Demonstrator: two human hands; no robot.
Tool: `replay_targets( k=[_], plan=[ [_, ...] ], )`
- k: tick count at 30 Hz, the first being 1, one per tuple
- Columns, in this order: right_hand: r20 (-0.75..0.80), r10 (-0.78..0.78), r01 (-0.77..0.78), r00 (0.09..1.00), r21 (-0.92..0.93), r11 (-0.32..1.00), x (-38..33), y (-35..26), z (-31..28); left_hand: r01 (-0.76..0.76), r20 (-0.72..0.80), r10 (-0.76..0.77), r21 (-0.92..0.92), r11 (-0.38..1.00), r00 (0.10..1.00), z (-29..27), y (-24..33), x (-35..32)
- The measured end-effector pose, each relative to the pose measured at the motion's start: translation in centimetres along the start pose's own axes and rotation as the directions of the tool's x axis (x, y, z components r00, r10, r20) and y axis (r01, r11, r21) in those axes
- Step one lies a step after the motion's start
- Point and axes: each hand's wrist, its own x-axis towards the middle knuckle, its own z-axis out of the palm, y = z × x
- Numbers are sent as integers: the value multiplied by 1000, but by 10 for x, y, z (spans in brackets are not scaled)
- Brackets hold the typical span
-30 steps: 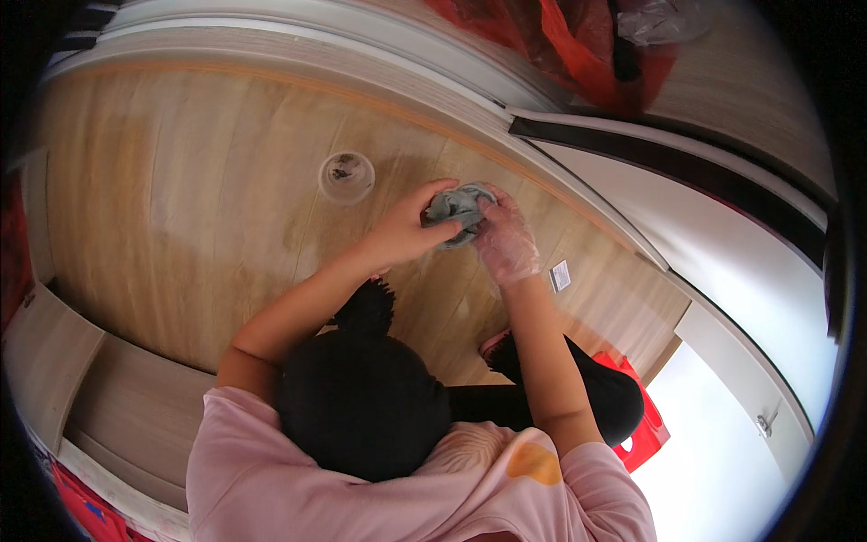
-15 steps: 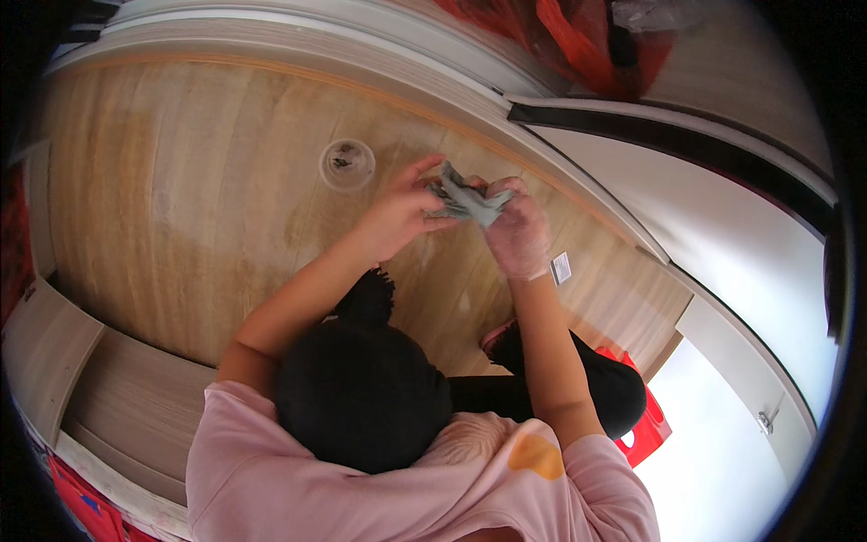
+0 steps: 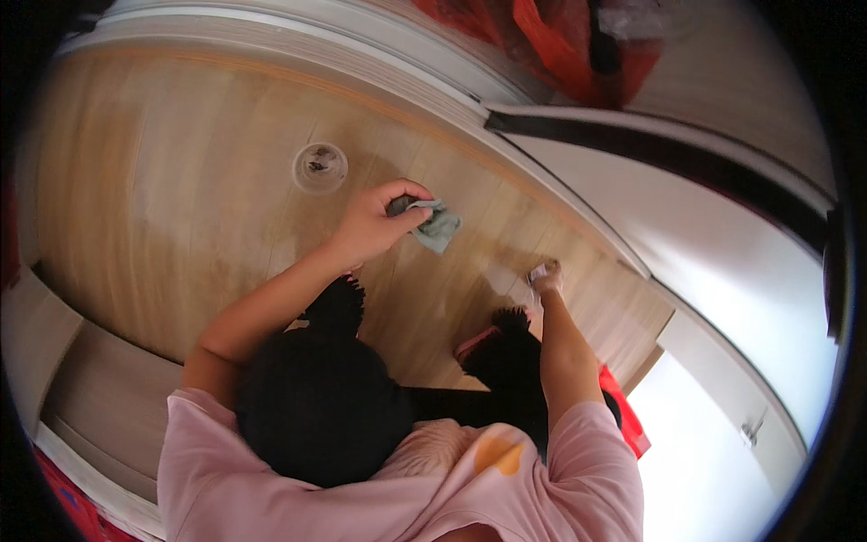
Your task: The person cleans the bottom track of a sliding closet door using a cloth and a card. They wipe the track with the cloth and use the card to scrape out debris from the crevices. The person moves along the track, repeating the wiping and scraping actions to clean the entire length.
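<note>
Cloth, a small crumpled grey-green one, sits bunched in the person's left hand, whose grip is closed around it with the fingers curled over the top. It is held low over the wooden floor, and whether it actually presses on the boards cannot be told from this view. The right hand is well apart from it, down at the floor farther right, its fingertips pinched on a small pale scrap that is too small to identify.

A clear round lid or shallow dish with a few dark specks in it lies on the floor just beyond the left hand, apart from the cloth. A faint dull patch shows on the boards between the two hands, perhaps damp or wiped, though the glare makes this uncertain.

As a judgement, the floor work looks partway through: the cloth is gathered up and ready in hand, a small bit is being picked off the boards, and the round dish is not yet collected. The person crouches low, in a pink shirt, beside a white sliding-door track.
</note>
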Motion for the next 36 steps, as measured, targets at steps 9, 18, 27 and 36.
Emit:
replay_targets(
  k=[9,18,27,36],
  plan=[
    [310,-171,275,935,-331,903,21,41,11,-252,-131,277,178,951,952,3,64,35],
    [203,-873,827,443,285,485,-198,-203,-141,-346,-20,464,638,688,886,-28,112,76],
    [222,-886,640,406,-761,103,-257,-359,-239,-172,-83,254,531,830,964,-49,111,50],
    [355,-872,572,337,-813,-110,-248,-349,-253,-333,40,409,655,678,912,-45,118,64]
  ],
)
